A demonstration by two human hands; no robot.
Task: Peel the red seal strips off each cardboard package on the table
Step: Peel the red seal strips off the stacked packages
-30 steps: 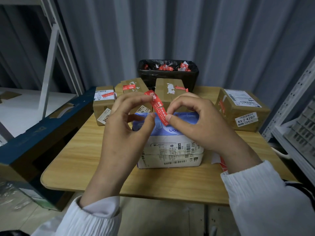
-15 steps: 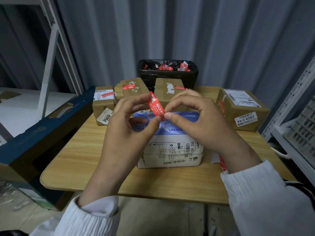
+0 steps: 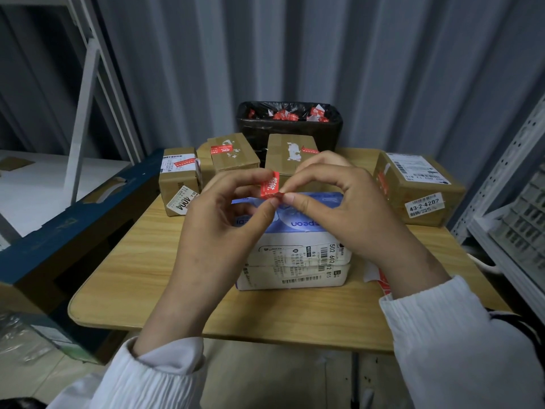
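1. Pinching the red strip (image 3: 269,188) between thumb and forefinger, the left hand (image 3: 218,231) and right hand (image 3: 348,214) meet just above the white-and-blue package (image 3: 295,255). I can't read the strip's white print.
2. That package sits mid-table (image 3: 132,276). On its side I read "502 602 12 815" beside barcodes. The blue lettering on top looks like "peon", and the hands hide the rest.
3. The right box (image 3: 418,193) carries a sticker reading "43-2-4202" and a red seal on its left face.
4. The left box (image 3: 177,184) shows a "4004" sticker and a red seal across its top label.
5. Two back boxes (image 3: 233,154) each wear a red seal; fingers partly cover one.
6. The black-lined bin (image 3: 289,128) behind holds loose red strips.
7. A red-and-white scrap (image 3: 380,278) by the right wrist is mostly hidden.
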